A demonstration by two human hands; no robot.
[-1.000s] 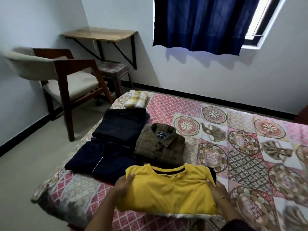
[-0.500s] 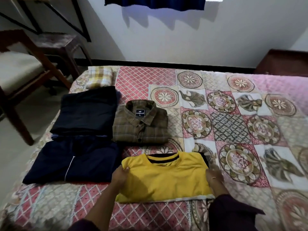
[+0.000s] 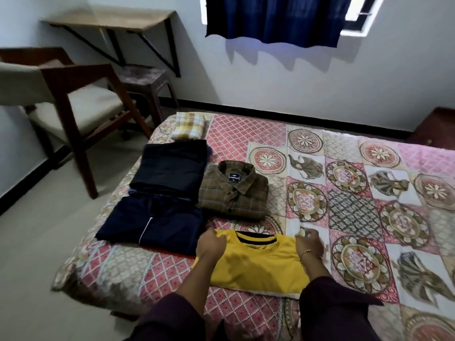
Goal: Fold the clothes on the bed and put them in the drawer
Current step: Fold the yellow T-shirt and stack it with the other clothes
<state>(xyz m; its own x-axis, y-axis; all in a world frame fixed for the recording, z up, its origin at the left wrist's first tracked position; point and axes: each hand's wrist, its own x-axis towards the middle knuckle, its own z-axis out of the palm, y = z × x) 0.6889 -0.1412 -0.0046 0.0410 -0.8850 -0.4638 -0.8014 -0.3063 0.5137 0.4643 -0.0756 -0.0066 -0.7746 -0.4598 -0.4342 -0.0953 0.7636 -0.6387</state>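
Observation:
A folded yellow T-shirt lies on the patchwork bed cover near the front edge. My left hand grips its top left corner with curled fingers. My right hand, with a gold bangle on the wrist, holds the top right corner, fingers curled at the edge. Behind the T-shirt sit a folded brown checked shirt, a folded black garment and a folded navy garment with a white stripe. A folded yellow plaid cloth rests at the bed's far left corner. No drawer is in view.
Left of the bed stand a wooden armchair, a small stool and a wall-mounted desk. A blue curtain hangs over the window. Dark wooden furniture shows at the far right. Bare floor lies left of the bed.
Both hands have slid from the T-shirt's sides up to its top corners and curled there. The view has tilted up and pulled back.

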